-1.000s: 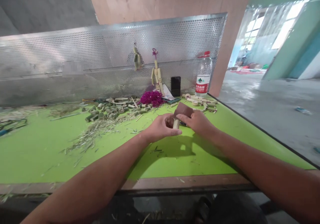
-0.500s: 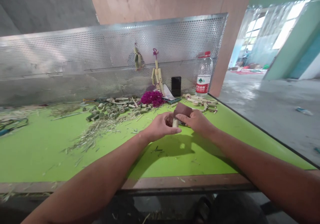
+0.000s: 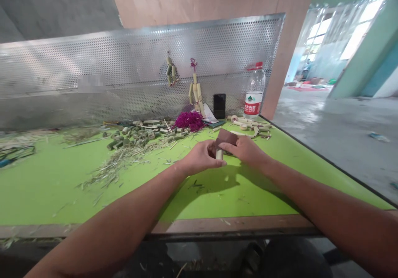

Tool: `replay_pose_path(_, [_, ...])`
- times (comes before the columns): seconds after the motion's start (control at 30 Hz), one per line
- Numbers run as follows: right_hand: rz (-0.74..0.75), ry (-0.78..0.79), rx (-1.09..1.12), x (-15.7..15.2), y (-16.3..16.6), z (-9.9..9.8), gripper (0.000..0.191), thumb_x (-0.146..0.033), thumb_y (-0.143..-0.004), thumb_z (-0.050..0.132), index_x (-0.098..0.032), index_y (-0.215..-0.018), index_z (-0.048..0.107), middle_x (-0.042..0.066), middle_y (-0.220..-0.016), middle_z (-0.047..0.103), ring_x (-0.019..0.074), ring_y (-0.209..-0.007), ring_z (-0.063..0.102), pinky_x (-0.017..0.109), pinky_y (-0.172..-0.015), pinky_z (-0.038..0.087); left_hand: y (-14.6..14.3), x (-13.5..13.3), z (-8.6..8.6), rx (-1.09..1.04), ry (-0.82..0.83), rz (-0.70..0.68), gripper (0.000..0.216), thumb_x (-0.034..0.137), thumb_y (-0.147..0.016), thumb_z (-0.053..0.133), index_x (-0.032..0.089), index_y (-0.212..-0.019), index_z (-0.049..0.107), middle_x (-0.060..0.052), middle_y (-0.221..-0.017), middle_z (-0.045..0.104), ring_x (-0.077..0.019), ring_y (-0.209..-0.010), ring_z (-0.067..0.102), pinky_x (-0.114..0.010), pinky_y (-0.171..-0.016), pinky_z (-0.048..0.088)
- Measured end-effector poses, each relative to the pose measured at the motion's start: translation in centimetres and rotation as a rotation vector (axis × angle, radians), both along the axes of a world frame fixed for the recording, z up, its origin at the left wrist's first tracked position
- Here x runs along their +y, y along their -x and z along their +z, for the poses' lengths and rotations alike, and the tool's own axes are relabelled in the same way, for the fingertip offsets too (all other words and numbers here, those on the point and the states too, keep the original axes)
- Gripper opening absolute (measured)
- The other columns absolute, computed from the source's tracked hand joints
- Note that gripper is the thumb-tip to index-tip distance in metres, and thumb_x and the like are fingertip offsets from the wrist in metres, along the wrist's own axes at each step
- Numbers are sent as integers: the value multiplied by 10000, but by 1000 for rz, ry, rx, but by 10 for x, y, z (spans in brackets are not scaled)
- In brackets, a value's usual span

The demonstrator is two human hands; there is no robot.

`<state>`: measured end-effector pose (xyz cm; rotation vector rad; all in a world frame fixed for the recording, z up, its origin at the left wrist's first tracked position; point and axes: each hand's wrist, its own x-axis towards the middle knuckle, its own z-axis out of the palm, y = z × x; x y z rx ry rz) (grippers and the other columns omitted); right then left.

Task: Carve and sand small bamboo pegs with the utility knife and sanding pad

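Between the thumb and fingers of my left hand (image 3: 202,157) is a short, pale bamboo piece (image 3: 219,154), held above the green tabletop (image 3: 192,205). My right hand (image 3: 248,150) grips a brown sheet of sandpaper (image 3: 227,137), its thumb pressing on the near side. The sandpaper lies against the upper part of the bamboo piece and covers it there. Some fingers of both hands are hidden behind the sheet and the bamboo.
Bamboo shavings (image 3: 112,168) and cut green bamboo pieces (image 3: 137,135) spread to the left. Behind stand purple cord (image 3: 189,122), a jointed bamboo figure (image 3: 195,92), a phone (image 3: 219,106) and a water bottle (image 3: 253,95). Pale bamboo parts (image 3: 248,124) lie at the back right.
The sandpaper has shifted slightly and sits flatter over the bamboo piece. Both hands keep their hold and stay in nearly the same place.
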<state>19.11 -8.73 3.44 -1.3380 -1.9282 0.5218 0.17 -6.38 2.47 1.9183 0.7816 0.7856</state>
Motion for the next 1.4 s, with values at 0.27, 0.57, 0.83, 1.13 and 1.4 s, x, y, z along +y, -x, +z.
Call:
replay_pose_path(0.27, [-52, 62, 10, 0, 0, 2, 416, -545, -776, 600, -168, -601, 584, 0, -529, 485, 140, -525, 443, 282, -515, 324, 2, 0, 0, 6, 7, -2, 465, 341, -650, 815, 118, -997, 599, -16, -780, 610, -125, -666, 567, -239, -588, 433])
replay_pose_path(0.57, [18, 63, 174, -1, 0, -3, 376, -535, -768, 639, -165, -704, 652, 8, -553, 556, 161, -565, 499, 283, -534, 375, 1, 1, -2, -88, 81, -58, 509, 334, -617, 847, 116, -998, 590, -24, -805, 614, -124, -684, 563, -246, -616, 446])
replay_pose_path(0.83, [-28, 83, 129, 1, -1, 1, 378, -533, -754, 635, -176, -631, 609, -7, -534, 518, 140, -525, 463, 278, -525, 348, 0, 0, -1, -93, 86, -39, 577, 333, -606, 856, 111, -1069, 593, -7, -775, 591, -112, -668, 541, -224, -584, 414])
replay_pose_path(1.13, [-28, 103, 78, -1, 0, 2, 411, -557, -754, 616, -174, -610, 579, -34, -497, 434, 114, -487, 388, 270, -493, 286, 0, 0, -1, -67, 83, -26, 568, 312, -630, 840, 110, -1102, 596, -29, -819, 623, -128, -705, 576, -244, -624, 452])
replay_pose_path(1.4, [-140, 27, 386, 17, -11, -2, 435, -579, -717, 680, -173, -606, 568, -16, -511, 490, 117, -476, 430, 274, -476, 361, 1, 0, 2, -244, 131, -55, 708, 286, -588, 876, 141, -1190, 534, -39, -871, 627, -150, -775, 616, -269, -691, 484])
